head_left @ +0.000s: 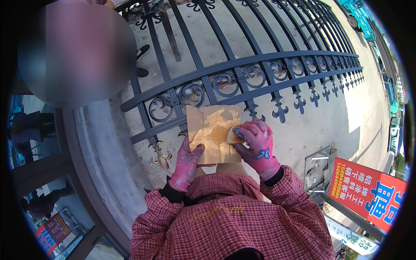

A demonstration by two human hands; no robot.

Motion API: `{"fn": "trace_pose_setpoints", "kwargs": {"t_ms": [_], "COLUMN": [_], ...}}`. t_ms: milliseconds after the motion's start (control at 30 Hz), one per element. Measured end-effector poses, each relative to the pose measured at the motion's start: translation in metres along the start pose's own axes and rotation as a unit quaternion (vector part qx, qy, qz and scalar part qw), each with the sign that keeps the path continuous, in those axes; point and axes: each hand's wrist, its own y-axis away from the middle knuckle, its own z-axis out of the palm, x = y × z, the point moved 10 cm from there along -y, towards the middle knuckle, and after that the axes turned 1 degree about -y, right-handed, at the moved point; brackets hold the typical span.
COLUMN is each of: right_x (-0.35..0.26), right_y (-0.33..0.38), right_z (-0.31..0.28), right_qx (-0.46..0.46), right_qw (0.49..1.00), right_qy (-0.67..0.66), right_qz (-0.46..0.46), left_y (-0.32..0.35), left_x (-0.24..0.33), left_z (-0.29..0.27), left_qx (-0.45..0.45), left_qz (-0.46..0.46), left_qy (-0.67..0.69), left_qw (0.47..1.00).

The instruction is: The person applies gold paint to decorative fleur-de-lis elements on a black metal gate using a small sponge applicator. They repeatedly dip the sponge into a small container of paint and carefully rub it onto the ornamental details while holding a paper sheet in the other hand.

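Note:
Both my hands wear pink patterned gloves. My left hand (187, 167) grips the lower left edge of a flat brown piece of cardboard (198, 119), its thumb on top. Wet-looking golden paint (219, 132) is smeared over the cardboard's middle. Pinched in my right hand (260, 141) is a small pale sponge-like pad (233, 138), pressed against the right part of the painted surface. Beyond the cardboard lies a dark metal fence panel (260, 58) with scrollwork and pointed finials. One finial (160, 157) near my left hand looks gold; those to the right (281, 110) look dark.
At the upper left stands another person, mostly blurred, with dark shoes (142, 71) beside the panel. A glass-fronted door frame (82, 173) runs along the left. On the right are a red sign (362, 190), a metal frame (318, 171) and a turquoise vehicle (357, 19).

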Motion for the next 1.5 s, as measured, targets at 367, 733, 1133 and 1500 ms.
{"fn": "trace_pose_setpoints", "kwargs": {"t_ms": [367,733,1133,1500], "right_x": [0.072,0.195,0.193,0.225], "right_y": [0.014,0.104,0.104,0.087], "right_z": [-0.036,0.035,0.04,0.025], "right_qx": [-0.07,-0.004,-0.042,-0.078], "right_qw": [0.997,0.966,0.961,0.964], "right_qy": [0.023,0.038,0.087,0.136], "right_qz": [0.027,0.254,0.259,0.215], "left_y": [-0.019,-0.025,-0.019,-0.019], "left_x": [-0.027,-0.015,0.002,0.008], "left_z": [0.052,0.024,0.013,-0.007], "left_qx": [0.073,0.08,0.081,0.082], "left_qz": [0.004,0.001,-0.034,-0.005], "left_qy": [-0.006,-0.04,-0.01,-0.001], "left_qw": [0.997,0.996,0.996,0.997]}}
